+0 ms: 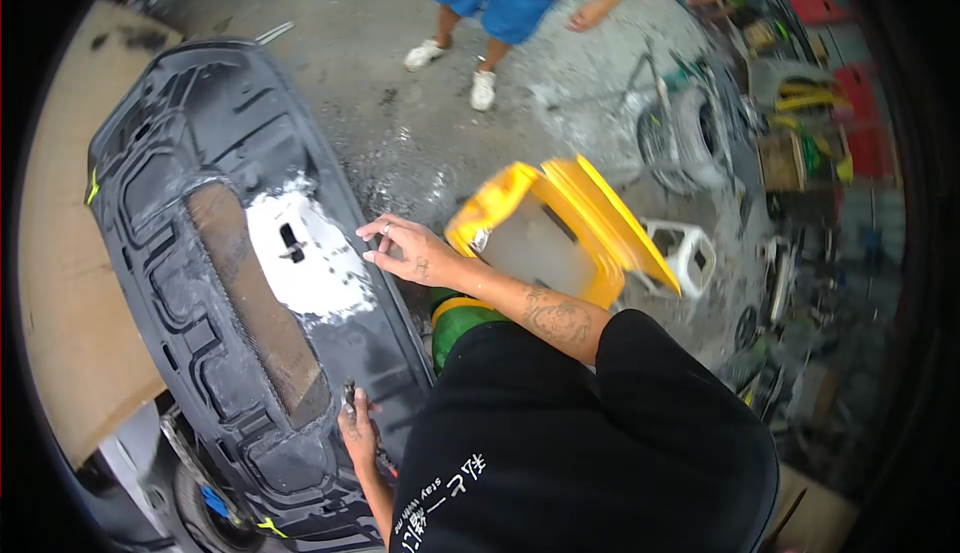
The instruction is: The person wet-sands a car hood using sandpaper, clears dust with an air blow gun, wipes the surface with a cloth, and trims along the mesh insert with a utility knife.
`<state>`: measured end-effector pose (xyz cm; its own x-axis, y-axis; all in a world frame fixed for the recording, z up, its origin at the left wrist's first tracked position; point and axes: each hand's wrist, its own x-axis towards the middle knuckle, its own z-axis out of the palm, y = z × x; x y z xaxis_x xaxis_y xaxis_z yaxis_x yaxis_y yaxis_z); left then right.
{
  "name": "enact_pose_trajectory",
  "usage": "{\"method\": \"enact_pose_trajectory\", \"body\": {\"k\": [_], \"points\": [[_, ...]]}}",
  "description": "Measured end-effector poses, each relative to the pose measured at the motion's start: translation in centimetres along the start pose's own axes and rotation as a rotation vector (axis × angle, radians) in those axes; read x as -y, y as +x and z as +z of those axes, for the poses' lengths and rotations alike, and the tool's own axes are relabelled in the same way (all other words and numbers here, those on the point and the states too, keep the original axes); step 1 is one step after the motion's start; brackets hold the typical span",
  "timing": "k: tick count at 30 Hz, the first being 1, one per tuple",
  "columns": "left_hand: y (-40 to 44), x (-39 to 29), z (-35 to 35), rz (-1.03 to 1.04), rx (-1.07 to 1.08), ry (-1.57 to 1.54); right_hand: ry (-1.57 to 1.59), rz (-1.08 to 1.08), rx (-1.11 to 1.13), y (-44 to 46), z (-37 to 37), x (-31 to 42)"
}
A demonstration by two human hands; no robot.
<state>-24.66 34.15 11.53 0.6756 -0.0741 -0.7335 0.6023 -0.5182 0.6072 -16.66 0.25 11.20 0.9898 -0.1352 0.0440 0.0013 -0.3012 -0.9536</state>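
A large black car hood [290, 148], ribbed underside up, lies in front of me on the left. On it is a bright white patch [300, 263] around a small dark slot, beside a long brown mesh-like strip [245, 303]. My right hand [398, 250], with a ring on one finger, hovers at the hood's near edge beside the white patch. Its fingers are bent and apart, with nothing visible in them. Lower down, my left hand [358, 431] is closed around a small dark metal-tipped tool [349, 393] over the hood; its exact kind is unclear.
A yellow bin [610, 278] with its lid raised stands right of my right forearm, beside a green rounded object [465, 338]. A person in blue shorts [515, 13] stands beyond. Tires [690, 138], a white plastic part [685, 258] and clutter line the right. Brown board [75, 283] lies left.
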Motion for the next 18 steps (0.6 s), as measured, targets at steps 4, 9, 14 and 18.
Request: {"method": "enact_pose_trajectory", "body": {"k": [4,9,14,18], "points": [[-1.6,4.6,2.2,0.087,0.124,0.092,-0.008,0.057,-0.144,-12.4,-0.9,2.4],[-4.2,7.8,5.8,0.168,0.112,0.069,0.097,0.107,-0.204,-28.1,-3.6,3.8],[-4.5,11.0,6.9,0.189,0.174,0.21,0.07,0.337,-0.552,-44.9,-5.9,-0.9],[-4.4,11.8,8.3,0.156,0.155,0.35,0.113,0.676,-0.784,-54.7,-7.8,-6.7]]}}
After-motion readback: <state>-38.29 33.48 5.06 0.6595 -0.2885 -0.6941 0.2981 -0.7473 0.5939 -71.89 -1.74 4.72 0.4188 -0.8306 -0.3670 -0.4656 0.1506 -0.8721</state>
